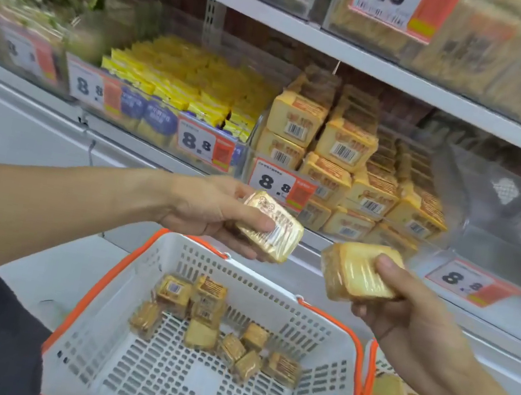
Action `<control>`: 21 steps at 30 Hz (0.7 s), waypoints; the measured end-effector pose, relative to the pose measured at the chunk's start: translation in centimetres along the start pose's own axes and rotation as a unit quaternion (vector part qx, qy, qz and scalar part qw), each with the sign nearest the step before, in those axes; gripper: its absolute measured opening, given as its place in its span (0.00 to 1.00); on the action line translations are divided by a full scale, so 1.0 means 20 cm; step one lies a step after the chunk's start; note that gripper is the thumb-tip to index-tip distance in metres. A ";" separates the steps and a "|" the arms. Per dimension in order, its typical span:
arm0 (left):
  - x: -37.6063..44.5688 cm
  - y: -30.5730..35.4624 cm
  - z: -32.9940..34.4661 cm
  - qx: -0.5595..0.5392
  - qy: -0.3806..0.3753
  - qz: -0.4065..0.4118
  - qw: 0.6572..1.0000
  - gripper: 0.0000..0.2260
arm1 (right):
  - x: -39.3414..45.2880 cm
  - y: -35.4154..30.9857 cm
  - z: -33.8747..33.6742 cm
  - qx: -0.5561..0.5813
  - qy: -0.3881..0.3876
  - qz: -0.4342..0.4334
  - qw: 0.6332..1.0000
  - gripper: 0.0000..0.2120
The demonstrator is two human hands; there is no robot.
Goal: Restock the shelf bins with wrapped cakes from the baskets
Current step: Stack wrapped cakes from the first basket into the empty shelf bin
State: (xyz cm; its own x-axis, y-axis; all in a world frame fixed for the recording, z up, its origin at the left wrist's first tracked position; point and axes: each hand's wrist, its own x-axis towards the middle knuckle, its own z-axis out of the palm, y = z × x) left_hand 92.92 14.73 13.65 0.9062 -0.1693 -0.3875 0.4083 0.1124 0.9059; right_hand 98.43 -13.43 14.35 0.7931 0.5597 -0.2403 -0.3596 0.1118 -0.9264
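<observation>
Left hand (211, 209) pinches a wrapped cake (269, 226) by the shelf edge (313, 245), before the cake bin (359, 180). Right hand (405, 313) grips another cake (357, 272). Open gap between them, above the basket (173, 251) rim.

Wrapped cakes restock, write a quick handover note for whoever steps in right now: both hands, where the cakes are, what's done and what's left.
Left hand: holds one wrapped cake, barcode side up, above the white basket.
Right hand: holds a second cake, near the shelf edge.
Cake bin: partly stacked, with room on top at the right.
Done: most of the white basket is emptied.
Left: place both held cakes, then the few loose ones in the white basket and the pile in the second basket on the right.
</observation>
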 end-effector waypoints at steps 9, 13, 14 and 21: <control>0.05 -0.01 0.10 -0.018 0.057 -0.010 0.998 0.10 | 0.06 0.07 -0.01 0.020 -0.020 0.024 0.999 0.34; 0.04 -0.01 0.10 -0.044 0.047 -0.040 0.997 0.17 | 0.05 0.05 0.02 -0.015 -0.020 -0.091 0.996 0.30; 0.03 0.00 0.11 -0.049 0.035 -0.048 0.997 0.18 | 0.05 0.05 0.02 -0.043 -0.024 -0.127 0.991 0.30; -0.03 0.04 0.22 -0.103 -0.066 -0.043 0.992 0.26 | -0.01 0.07 0.06 -0.411 -0.007 -0.478 0.776 0.23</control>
State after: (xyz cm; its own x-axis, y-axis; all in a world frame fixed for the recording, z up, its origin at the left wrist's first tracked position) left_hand 92.24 10.58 15.31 0.8507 -0.3114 -0.4236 0.5092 0.2877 0.8111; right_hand 97.21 -12.39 13.35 0.4963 0.5540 0.6684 0.8299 -0.0768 -0.5526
